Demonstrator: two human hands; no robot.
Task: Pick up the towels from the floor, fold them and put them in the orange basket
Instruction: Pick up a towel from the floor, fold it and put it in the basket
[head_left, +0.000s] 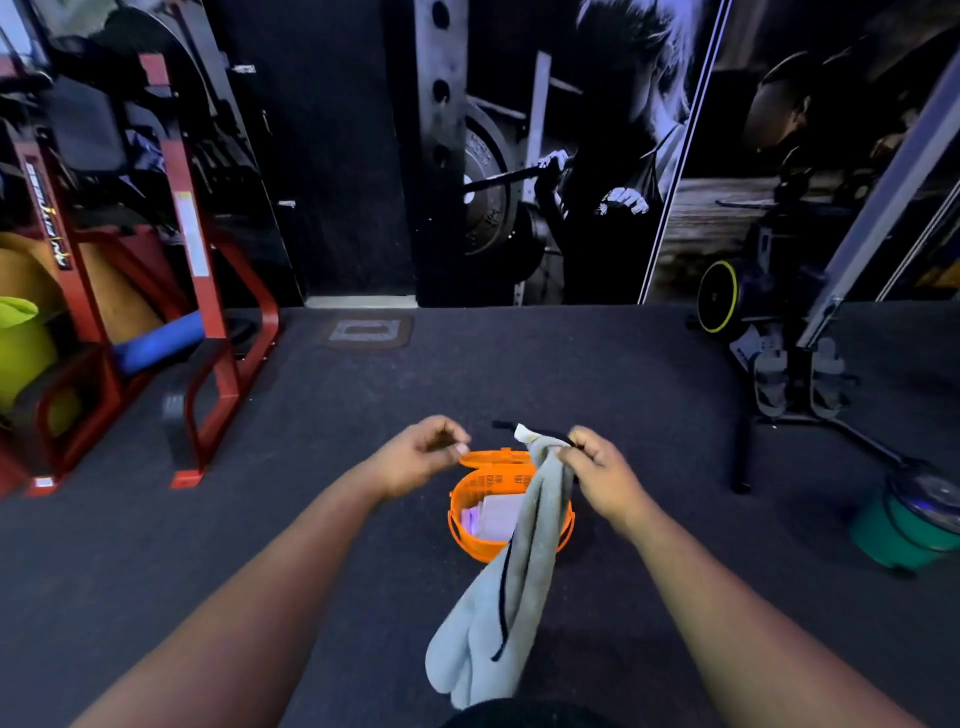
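Above the orange basket (511, 512) on the dark gym floor (649, 395), the right hand (605, 475) pinches one corner of a grey towel (506, 577) so it hangs straight for folding; the left hand (418, 454), fingers loosely curled and holding nothing, seems poised to take the other corner.

Dark speckled floor (363, 519). Orange basket (470, 540) sits mid-floor, lid open, w/ pale folded cloth inside. Red rack (208, 312) at left edge, near the back wall. Green bucket (898, 535) at right edge. Black stand (795, 395) at back right, w/ yellow-rimmed wheel (719, 296) just beside it.
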